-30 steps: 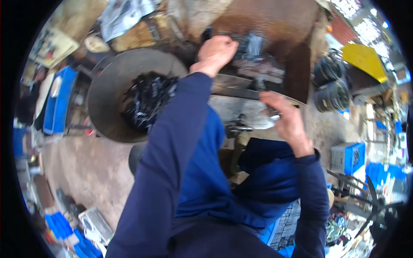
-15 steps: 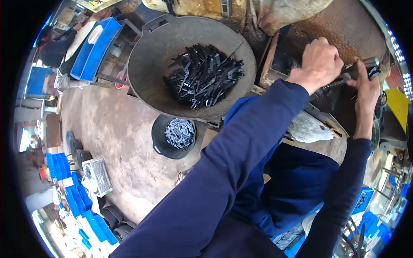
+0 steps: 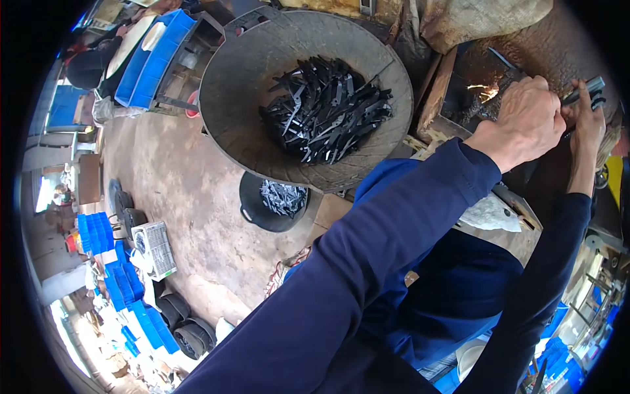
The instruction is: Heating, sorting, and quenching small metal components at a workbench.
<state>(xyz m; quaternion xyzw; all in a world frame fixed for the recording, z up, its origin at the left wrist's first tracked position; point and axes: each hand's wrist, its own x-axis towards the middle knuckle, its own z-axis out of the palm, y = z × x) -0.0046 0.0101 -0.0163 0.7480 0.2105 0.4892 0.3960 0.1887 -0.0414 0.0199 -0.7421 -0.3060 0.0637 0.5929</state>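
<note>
My left hand (image 3: 523, 125) is closed in a fist above the wet, dark work area of a machine; whatever its fingers grip is hidden. Just right of it, my right hand (image 3: 586, 125) is wrapped around a grey metal clamp-like tool (image 3: 594, 85), whose end sticks up past the fingers. Bright orange sparks (image 3: 485, 90) show left of my left hand, inside a wood-edged recess (image 3: 438, 108). A thin pale metal strip (image 3: 501, 58) lies beyond the sparks. The contact point is not visible.
A big round pan (image 3: 230, 85) of black blade-like metal pieces (image 3: 328, 111) stands left of my hands. Below it, a black bucket (image 3: 254, 209) holds silvery pieces (image 3: 283, 197). A pale cloth (image 3: 492, 213) lies below my hands. Blue bins (image 3: 125, 282) and a white fan unit (image 3: 154, 249) stand far left.
Orange sparks and the pale strip now show beside my left hand. In the picture, both hands sit farther right and a little lower, close together. The whole view has shifted too.
</note>
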